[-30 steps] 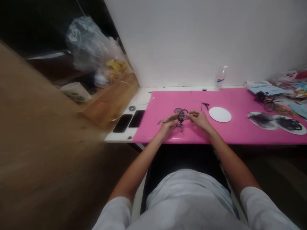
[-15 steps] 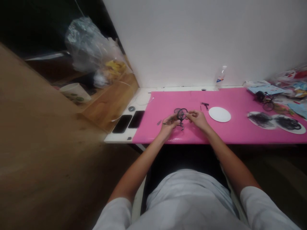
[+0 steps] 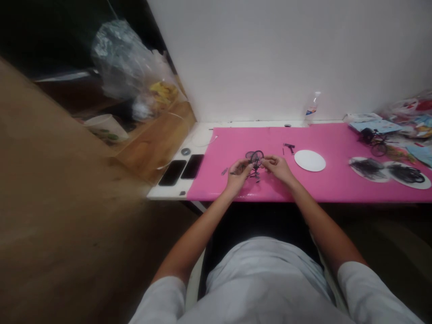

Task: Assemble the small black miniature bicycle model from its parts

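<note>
A: Head camera, where's the black model bike [image 3: 255, 173]?
B: Between the hands, over the pink cover [image 3: 236, 139], left of the tabletop's middle and towards its front edge!
A: And the grip?
B: Left hand [image 3: 238, 175] pinches the bike between thumb and fingers; right hand [image 3: 277, 166] pinches the side of its raised wheel [image 3: 257, 156]!
A: Nearby?
B: White disc [image 3: 309, 160] to the right, dark phones [image 3: 172, 173] by the tabletop's front left corner!

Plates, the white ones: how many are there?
3: a bare plate near the right hand, then a second and third farther right, holding black parts. Clutter might hide more.
</note>
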Available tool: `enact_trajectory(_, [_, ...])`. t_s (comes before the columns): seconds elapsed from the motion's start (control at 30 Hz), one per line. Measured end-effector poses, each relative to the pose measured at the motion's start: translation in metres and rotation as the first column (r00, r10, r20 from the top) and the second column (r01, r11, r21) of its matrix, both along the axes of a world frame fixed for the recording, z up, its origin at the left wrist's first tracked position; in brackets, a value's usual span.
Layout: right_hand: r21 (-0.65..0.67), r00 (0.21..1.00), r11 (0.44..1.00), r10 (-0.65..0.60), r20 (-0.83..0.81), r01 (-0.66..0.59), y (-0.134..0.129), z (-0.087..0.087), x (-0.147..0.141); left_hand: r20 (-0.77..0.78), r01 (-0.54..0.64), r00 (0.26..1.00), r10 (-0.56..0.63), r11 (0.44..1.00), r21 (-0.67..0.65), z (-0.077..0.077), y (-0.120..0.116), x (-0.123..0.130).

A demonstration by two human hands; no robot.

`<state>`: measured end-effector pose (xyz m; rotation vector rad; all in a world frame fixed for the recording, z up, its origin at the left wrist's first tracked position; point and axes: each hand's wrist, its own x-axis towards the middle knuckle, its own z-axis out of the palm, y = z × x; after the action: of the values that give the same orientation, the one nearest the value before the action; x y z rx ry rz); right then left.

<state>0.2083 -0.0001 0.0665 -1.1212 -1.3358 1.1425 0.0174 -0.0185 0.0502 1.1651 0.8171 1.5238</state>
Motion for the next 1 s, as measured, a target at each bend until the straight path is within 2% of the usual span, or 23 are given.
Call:
enact_trajectory(0.23, [0.075,0.995,0.993,0.085,0.055,-0.089,0.0,0.002,0.004,0.05,-0.016,0.998,0.022,0.993,-0.119,-0.01,0.008,-0.001])
enact_trajectory(0.37, [0.085,0.993,0.991,0.097,0.071,-0.103,-0.001,0.009,0.012,0.102,0.024,0.995,-0.009,0.988,-0.151,-0.014,0.012,-0.003])
enact_trajectory(0.6, [0.197,0.999,0.98,-0.012,0.044,0.003,-0.004,0.025,0.019,0.218,0.115,0.975,-0.047,0.944,-0.31,-0.005,0.009,-0.005])
enact_trajectory(0.73, [0.267,0.997,0.961,-0.076,-0.008,0.076,-0.009,0.029,0.013,0.276,0.155,0.959,-0.061,0.93,-0.333,-0.002,0.009,-0.005])
enact_trajectory(1.0, [0.265,0.998,0.964,0.01,-0.067,0.008,-0.011,0.028,0.008,0.276,0.158,0.959,-0.064,0.93,-0.331,0.004,0.002,-0.004])
